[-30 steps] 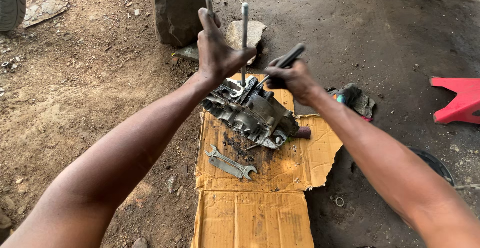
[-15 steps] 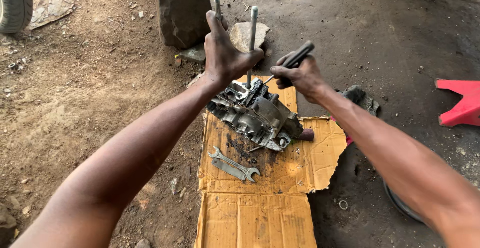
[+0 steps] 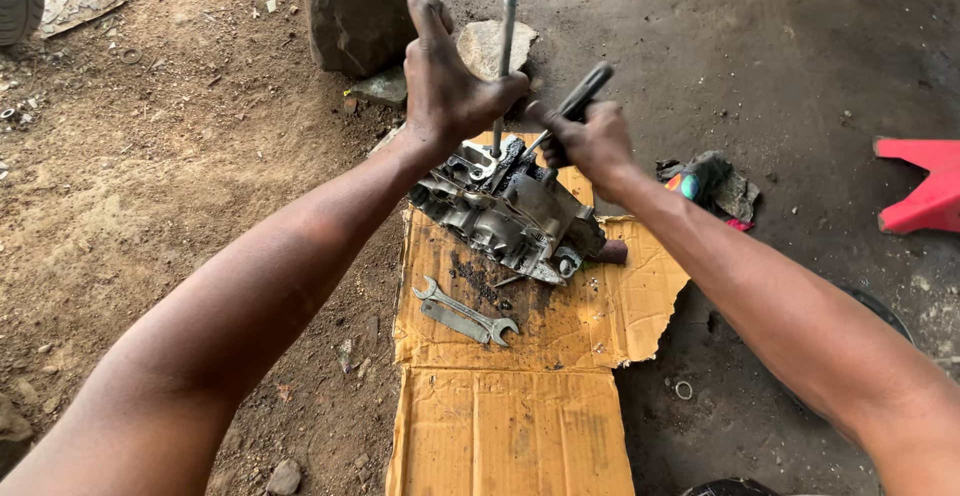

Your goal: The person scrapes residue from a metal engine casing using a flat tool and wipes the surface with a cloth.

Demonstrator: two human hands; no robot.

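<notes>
Left hand (image 3: pixel 448 86) grasps an upright stud (image 3: pixel 506 46) of the engine case (image 3: pixel 510 211); right hand (image 3: pixel 592 141) is clenched around a screwdriver (image 3: pixel 575 106), above cardboard (image 3: pixel 520 406).

Since 1 s ago the left hand (image 3: pixel 450 91) went higher up the studs (image 3: pixel 505 46), and the right hand (image 3: pixel 590 141) w/ the screwdriver (image 3: pixel 570 111) came closer to it.

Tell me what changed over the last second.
Little changed. The left hand keeps its grip around the long studs of the engine casing, and the right hand still holds the dark-handled tool against it. The two wrenches stay put on the cardboard.
</notes>
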